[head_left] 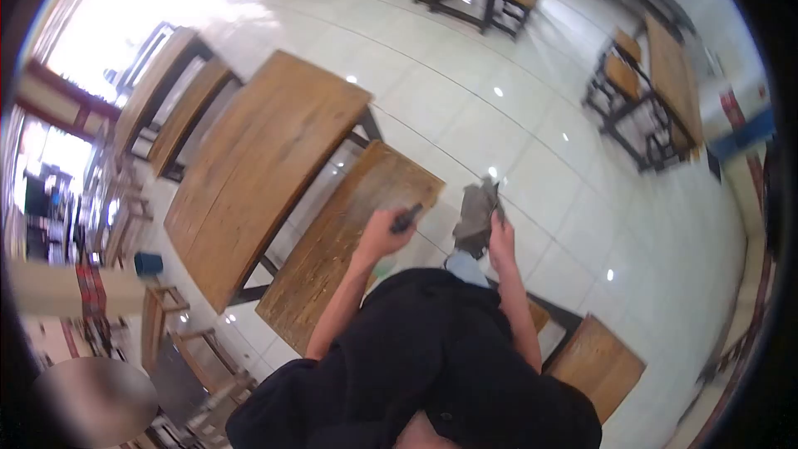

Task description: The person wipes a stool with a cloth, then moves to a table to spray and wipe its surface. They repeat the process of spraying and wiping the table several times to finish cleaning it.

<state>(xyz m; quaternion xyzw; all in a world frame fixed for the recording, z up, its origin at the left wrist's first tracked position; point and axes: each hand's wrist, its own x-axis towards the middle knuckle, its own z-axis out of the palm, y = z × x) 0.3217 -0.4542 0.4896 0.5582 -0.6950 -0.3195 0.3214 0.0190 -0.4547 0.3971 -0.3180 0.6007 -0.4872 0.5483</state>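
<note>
Loosely, right hand [501, 233] grips limp (crumpled) grey cloth [477, 209].

Glossy white floor tiles [532, 166] reflected ceiling lights. A long wooden table [258, 166] stood beside a wooden bench [332, 249]. More tables and stools [640, 91] stood well apart; bright windows [108, 25] glared.

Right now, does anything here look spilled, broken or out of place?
Nothing stands out. The left hand holds a small dark object over the wooden bench, and the right hand holds a crumpled grey cloth.
</note>
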